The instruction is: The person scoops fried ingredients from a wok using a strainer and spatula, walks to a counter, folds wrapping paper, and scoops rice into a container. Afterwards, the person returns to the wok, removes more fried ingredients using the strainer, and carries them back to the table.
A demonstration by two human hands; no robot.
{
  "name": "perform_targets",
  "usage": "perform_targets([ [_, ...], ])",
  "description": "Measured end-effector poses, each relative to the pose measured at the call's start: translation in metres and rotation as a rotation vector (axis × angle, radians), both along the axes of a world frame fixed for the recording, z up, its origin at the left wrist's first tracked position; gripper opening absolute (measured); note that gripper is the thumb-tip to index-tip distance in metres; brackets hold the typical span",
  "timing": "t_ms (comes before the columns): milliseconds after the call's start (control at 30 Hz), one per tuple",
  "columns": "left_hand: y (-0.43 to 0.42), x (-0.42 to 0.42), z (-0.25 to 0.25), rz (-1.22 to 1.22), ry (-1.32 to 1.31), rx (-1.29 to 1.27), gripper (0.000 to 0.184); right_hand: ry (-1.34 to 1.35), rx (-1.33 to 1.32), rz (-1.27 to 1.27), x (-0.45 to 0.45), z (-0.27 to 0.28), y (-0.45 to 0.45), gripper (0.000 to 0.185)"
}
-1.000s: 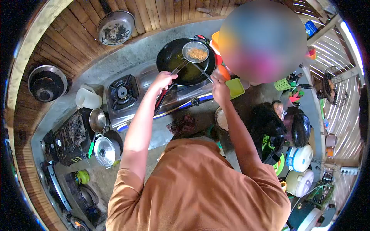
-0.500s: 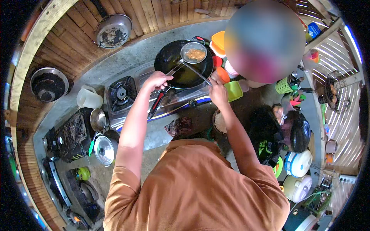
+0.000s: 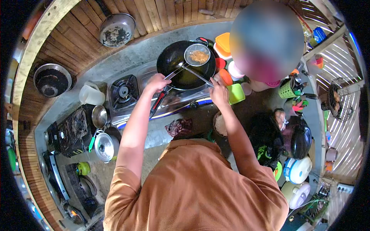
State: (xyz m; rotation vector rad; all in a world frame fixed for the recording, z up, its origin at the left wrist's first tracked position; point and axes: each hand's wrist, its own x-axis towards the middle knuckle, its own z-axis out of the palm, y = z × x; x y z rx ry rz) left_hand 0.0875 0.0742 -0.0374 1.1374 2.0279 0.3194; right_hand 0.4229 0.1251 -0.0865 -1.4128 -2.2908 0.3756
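My left hand (image 3: 157, 83) is closed round the thin handle of a wire strainer (image 3: 189, 59), which hangs over a dark wok (image 3: 169, 54). Golden-brown fried bits (image 3: 199, 57) lie in its mesh. In my right hand (image 3: 219, 93) is a long metal spoon (image 3: 196, 74), its shiny tip close to the strainer's near edge. Whether the tip touches the strainer I cannot tell. Shiny dark oil (image 3: 185, 81) shows in the wok below. The wok's black and red handle (image 3: 158, 102) points towards me, below my left hand.
The wok stands on a gas stove with a bare burner (image 3: 124, 91) to its left. Orange-lidded tubs (image 3: 222, 45) and a green container (image 3: 236, 93) stand to the right. A white pitcher (image 3: 91, 94) is at left. A blurred round patch hides the upper right.
The view has shifted slightly, so the surroundings appear displaced. Both hands keep their holds, and the strainer stays above the wok. The fried bits in it look a little more spread.
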Motion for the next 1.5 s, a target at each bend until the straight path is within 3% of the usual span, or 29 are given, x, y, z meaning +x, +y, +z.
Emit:
perform_targets([
  [367,-0.01,0.015,0.024,0.017,0.255,0.051,0.045,-0.026,-0.019,-0.03,0.001,0.012,0.001,0.056],
  [467,-0.009,0.004,0.001,-0.052,0.435,0.151,0.052,-0.029,-0.033,-0.037,0.001,0.02,-0.001,0.057],
  [533,-0.012,0.007,0.011,0.01,0.394,0.158,0.05,-0.034,-0.062,-0.043,0.003,0.019,-0.003,0.057],
  [600,-0.024,0.015,0.021,0.069,0.353,0.161,0.048,0.003,0.223,-0.005,0.008,0.015,-0.009,0.056],
  [667,-0.055,0.033,0.03,0.084,0.542,0.662,0.037,0.043,0.221,-0.016,0.013,0.034,-0.023,0.055],
  [767,-0.106,0.087,0.05,0.05,0.312,0.894,0.02,0.186,0.247,-0.012,0.025,0.06,-0.052,0.05],
  [833,-0.145,0.12,0.051,-0.049,0.173,0.791,0.01,0.345,0.276,0.051,0.038,0.06,-0.077,0.043],
  [900,-0.179,0.143,0.032,-0.078,-0.136,0.634,0.006,0.407,0.167,0.115,0.054,0.056,-0.108,0.035],
  [933,-0.195,0.146,-0.009,-0.082,-0.21,0.562,0.009,0.38,0.086,0.107,0.062,0.043,-0.123,0.033],
  [1000,-0.22,0.148,-0.057,-0.139,-0.201,0.34,0.02,0.39,-0.027,0.067,0.079,-0.006,-0.159,0.03],
  [1033,-0.23,0.15,-0.074,-0.156,-0.254,0.334,0.02,0.39,-0.012,0.029,0.088,-0.014,-0.178,0.03],
  [1100,-0.245,0.147,-0.105,-0.288,-0.278,0.258,0.023,0.195,-0.313,-0.055,0.106,-0.026,-0.22,0.032],
  [1133,-0.25,0.144,-0.116,-0.342,-0.288,0.258,0.023,0.2,-0.3,-0.108,0.114,-0.04,-0.244,0.032],
  [1233,-0.26,0.142,-0.129,-0.531,-0.178,0.16,0.028,0.197,-0.363,-0.31,0.132,-0.072,-0.315,0.033],
  [1300,-0.272,0.138,-0.124,-0.563,-0.202,-0.053,0.032,0.027,-0.56,-0.465,0.136,-0.08,-0.369,0.037],
  [1367,-0.294,0.126,-0.143,-0.627,-0.21,-0.113,0.032,0.02,-0.547,-0.626,0.143,-0.155,-0.438,0.037],
  [1433,-0.316,0.102,-0.207,-0.665,-0.288,-0.107,0.031,0.015,-0.538,-0.783,0.135,-0.219,-0.516,0.038],
  [1500,-0.34,0.08,-0.226,-0.705,-0.311,-0.174,0.03,0.189,-0.736,-0.97,0.117,-0.259,-0.599,0.034],
])
